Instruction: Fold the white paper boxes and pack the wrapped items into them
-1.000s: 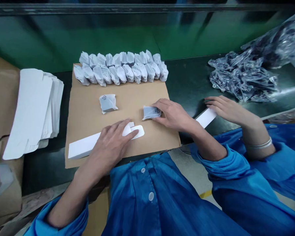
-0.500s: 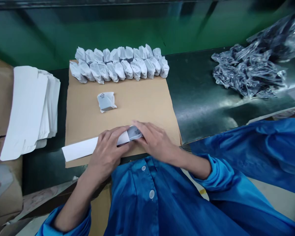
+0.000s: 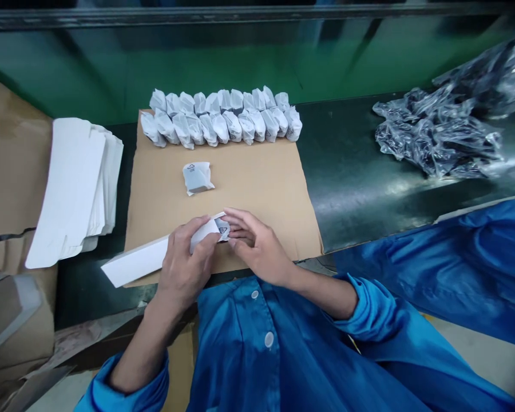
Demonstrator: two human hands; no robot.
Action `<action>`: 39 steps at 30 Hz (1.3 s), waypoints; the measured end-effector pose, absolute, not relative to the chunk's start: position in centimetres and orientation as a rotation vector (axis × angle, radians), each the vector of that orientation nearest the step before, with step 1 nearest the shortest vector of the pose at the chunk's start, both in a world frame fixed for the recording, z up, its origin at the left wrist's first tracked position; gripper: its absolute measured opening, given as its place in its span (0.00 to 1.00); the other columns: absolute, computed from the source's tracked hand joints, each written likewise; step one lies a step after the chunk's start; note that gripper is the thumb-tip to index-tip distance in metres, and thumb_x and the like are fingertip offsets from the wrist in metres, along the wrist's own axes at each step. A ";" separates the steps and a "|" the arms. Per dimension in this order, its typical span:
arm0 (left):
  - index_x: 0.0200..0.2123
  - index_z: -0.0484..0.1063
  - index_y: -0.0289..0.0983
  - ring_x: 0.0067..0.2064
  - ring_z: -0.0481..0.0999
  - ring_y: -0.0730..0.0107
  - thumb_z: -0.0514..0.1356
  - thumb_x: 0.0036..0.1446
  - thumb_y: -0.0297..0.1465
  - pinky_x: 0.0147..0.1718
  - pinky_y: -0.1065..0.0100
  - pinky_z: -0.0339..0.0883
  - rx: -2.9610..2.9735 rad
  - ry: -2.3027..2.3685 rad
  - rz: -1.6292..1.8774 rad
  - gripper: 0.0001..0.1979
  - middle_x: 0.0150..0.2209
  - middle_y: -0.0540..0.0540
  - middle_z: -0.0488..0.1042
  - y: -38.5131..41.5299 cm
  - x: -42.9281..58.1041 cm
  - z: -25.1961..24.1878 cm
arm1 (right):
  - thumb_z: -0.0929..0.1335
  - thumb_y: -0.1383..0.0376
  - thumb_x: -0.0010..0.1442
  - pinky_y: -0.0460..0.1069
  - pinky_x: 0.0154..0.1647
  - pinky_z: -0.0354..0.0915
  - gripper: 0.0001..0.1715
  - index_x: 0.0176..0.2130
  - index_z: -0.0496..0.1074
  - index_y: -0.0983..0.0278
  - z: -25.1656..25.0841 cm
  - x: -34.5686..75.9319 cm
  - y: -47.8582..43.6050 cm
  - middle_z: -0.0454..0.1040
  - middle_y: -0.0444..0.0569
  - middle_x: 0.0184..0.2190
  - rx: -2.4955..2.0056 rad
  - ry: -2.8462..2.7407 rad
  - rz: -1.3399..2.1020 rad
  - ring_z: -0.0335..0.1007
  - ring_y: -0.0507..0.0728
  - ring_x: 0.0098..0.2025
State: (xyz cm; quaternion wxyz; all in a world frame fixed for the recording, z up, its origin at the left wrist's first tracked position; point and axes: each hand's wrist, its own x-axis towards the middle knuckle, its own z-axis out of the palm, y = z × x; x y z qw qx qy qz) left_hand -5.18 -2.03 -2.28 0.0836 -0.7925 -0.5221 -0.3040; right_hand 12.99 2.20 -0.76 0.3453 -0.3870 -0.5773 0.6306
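My left hand (image 3: 187,260) is wrapped around a long white carton (image 3: 141,260), which lies slanted over the front of a cardboard sheet (image 3: 257,177). At the carton's right end, a wrapped packet (image 3: 224,229) with a dark printed mark shows in the opening, most of it inside. My right hand (image 3: 260,246) is closed around the packet's exposed end, thumb below and fingers above, next to a raised end flap. Farther back on the sheet lies a single wrapped packet (image 3: 198,178) in thin whitish film.
Two rows of wrapped packets (image 3: 218,127) line the sheet's far edge. Flat white cartons (image 3: 71,189) are stacked at left, beside brown cardboard boxes (image 3: 15,154). Crumpled clear plastic bags (image 3: 438,134) lie at right on the dark green bench (image 3: 339,166). Another blue-clothed person's sleeve (image 3: 467,257) is at right.
The packet has slid deeper into the carton, with less of it showing. My right hand's fingers have loosened and spread a little. The camera view has shifted slightly left.
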 end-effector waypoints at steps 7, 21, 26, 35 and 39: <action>0.54 0.64 0.40 0.61 0.69 0.57 0.62 0.58 0.23 0.54 0.58 0.72 -2.425 -1.600 -0.954 0.21 0.58 0.36 0.68 -2.0 -5.5 -2.2 | 0.68 0.70 0.58 0.53 0.53 0.72 0.30 0.59 0.62 0.64 -1.1 12.4 2.9 0.74 0.52 0.49 -1.032 -1.383 1.772 0.75 0.53 0.46; 0.58 0.63 0.43 0.59 0.71 0.59 0.64 0.57 0.22 0.51 0.60 0.74 -2.219 -1.620 -1.069 0.27 0.58 0.37 0.67 -1.6 -4.4 -1.7 | 0.66 0.69 0.61 0.59 0.68 0.58 0.36 0.66 0.56 0.62 -0.2 12.3 1.4 0.65 0.55 0.64 -0.922 -1.561 1.719 0.61 0.57 0.66; 0.60 0.62 0.44 0.57 0.73 0.60 0.65 0.55 0.20 0.51 0.60 0.75 -2.219 -1.480 -1.128 0.31 0.58 0.39 0.67 -2.1 -4.3 -1.8 | 0.69 0.69 0.58 0.60 0.68 0.58 0.41 0.67 0.55 0.61 0.0 12.4 1.6 0.63 0.55 0.65 -0.874 -1.755 1.642 0.60 0.59 0.67; 0.64 0.58 0.47 0.51 0.79 0.60 0.68 0.46 0.15 0.46 0.59 0.78 -2.007 -1.339 -1.323 0.45 0.60 0.38 0.62 -3.8 -4.3 -2.4 | 0.68 0.67 0.61 0.57 0.58 0.67 0.35 0.65 0.60 0.61 1.6 12.5 0.6 0.78 0.49 0.49 -0.948 -1.728 1.356 0.72 0.57 0.54; 0.63 0.58 0.45 0.52 0.79 0.60 0.66 0.49 0.14 0.47 0.59 0.78 -2.075 -1.324 -1.281 0.42 0.61 0.37 0.62 -3.2 -2.4 -1.9 | 0.67 0.62 0.65 0.57 0.54 0.68 0.28 0.63 0.64 0.60 0.7 11.4 0.5 0.79 0.48 0.42 -0.982 -1.808 1.111 0.72 0.59 0.49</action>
